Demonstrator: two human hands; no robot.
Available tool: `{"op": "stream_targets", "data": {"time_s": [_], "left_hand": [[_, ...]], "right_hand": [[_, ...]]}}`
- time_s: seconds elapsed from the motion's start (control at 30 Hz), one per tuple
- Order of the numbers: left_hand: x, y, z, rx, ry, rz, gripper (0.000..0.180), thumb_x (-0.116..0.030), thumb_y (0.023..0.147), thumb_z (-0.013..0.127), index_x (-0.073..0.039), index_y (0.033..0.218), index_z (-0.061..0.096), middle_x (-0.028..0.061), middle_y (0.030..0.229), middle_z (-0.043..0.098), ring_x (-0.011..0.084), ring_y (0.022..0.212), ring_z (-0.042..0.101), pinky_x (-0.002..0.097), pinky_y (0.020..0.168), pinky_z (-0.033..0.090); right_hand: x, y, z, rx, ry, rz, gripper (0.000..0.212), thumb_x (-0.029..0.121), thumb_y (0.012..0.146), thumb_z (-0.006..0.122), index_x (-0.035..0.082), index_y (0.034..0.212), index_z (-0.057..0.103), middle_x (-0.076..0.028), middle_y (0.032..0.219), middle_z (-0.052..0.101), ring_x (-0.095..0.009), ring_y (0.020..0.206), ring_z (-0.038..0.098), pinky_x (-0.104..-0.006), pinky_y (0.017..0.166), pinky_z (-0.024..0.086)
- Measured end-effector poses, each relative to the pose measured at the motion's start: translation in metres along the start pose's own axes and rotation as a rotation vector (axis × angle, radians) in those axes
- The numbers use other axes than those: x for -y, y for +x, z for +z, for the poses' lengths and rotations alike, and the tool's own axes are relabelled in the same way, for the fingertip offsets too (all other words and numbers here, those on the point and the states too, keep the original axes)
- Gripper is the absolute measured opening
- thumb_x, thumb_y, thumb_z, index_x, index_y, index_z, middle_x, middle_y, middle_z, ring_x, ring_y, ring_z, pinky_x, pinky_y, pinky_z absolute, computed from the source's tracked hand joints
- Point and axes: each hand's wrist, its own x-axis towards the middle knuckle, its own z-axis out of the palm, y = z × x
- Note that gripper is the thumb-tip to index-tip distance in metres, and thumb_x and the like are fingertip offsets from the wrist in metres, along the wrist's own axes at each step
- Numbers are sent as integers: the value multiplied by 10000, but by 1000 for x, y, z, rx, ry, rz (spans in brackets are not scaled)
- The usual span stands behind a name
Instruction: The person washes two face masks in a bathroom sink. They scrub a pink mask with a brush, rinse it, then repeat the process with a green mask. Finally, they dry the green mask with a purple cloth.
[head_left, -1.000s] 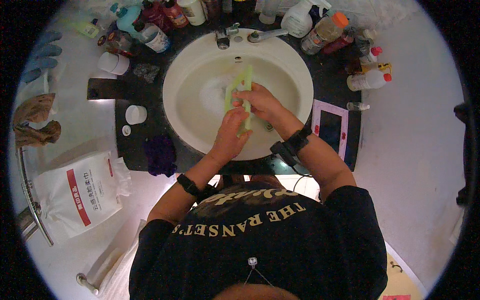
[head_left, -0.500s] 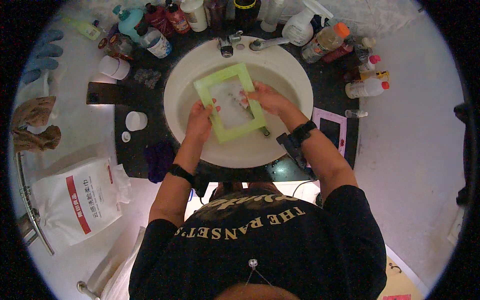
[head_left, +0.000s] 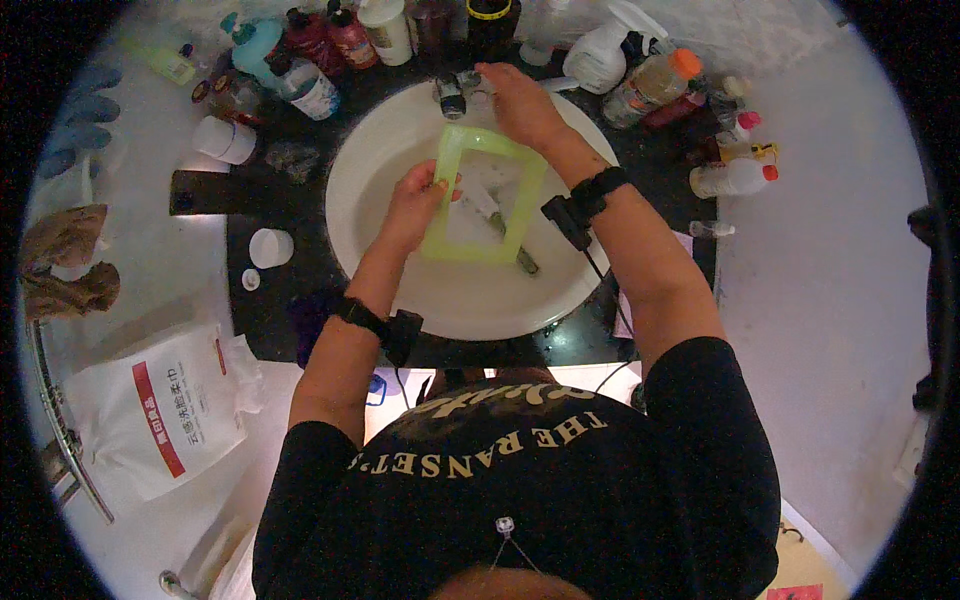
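My left hand (head_left: 415, 203) grips the left side of a light green rectangular frame (head_left: 436, 225), its fingertips curling into the opening. The frame is tilted over the cream oval sink (head_left: 375, 265). Through and below it shows a slim brush-like tool (head_left: 527, 262) with a pale upper part and a dark end, lying in the basin. My right hand (head_left: 525, 108) is off the frame, at the sink's far rim. Its fingers close at the chrome faucet (head_left: 452, 98), over the lever, which the hand mostly hides.
Bottles and pump dispensers line the counter's back, with a white spray bottle (head_left: 597, 62) and an orange-capped bottle (head_left: 652, 88) right of the faucet. A white jar (head_left: 271, 248) stands left. A pink frame (head_left: 625, 312), partly behind my right forearm, lies right.
My right hand has let go of the green frame and moved up to the faucet. The frame has turned more upright and shifted slightly right, held by my left hand alone.
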Motion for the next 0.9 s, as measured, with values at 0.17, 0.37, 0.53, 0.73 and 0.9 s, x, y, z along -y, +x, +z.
{"op": "stream_targets", "data": {"time_s": [0.17,0.37,0.53,0.73,0.9], "left_hand": [[-4,17,3,45,36,3,297,-54,945,492,-25,1238,533,80,1094,650,187,921,635,337,844,501],[0,26,4,50,9,9,271,-35,930,493,-17,1194,552,63,1058,639,163,890,627,307,805,498],[2,26,-5,21,-52,-32,258,-33,931,496,-19,1183,545,69,1067,642,172,911,625,309,821,496],[-1,-1,-36,14,-19,-61,270,-24,933,483,-24,1198,527,89,1125,643,194,944,621,320,841,491],[-5,-27,-56,-61,-138,-15,271,-46,944,518,-30,1214,512,124,1176,627,221,984,620,359,893,495]], "right_hand": [[-1,-8,-5,116,2,29,474,-11,841,510,72,1308,503,-164,1271,545,-368,1139,544,-418,944,470],[1,-17,-5,144,69,78,473,33,835,508,62,1307,518,-174,1277,557,-368,1115,566,-444,978,456],[15,-31,-1,30,135,37,419,176,891,545,73,1297,530,-174,1217,590,-371,1094,576,-447,939,475],[57,-43,25,86,149,23,455,423,841,652,72,1130,636,-163,1013,666,-357,923,635,-445,799,510],[78,-25,33,234,110,135,533,536,764,691,65,1013,674,-176,987,671,-328,894,649,-439,761,512]]}}
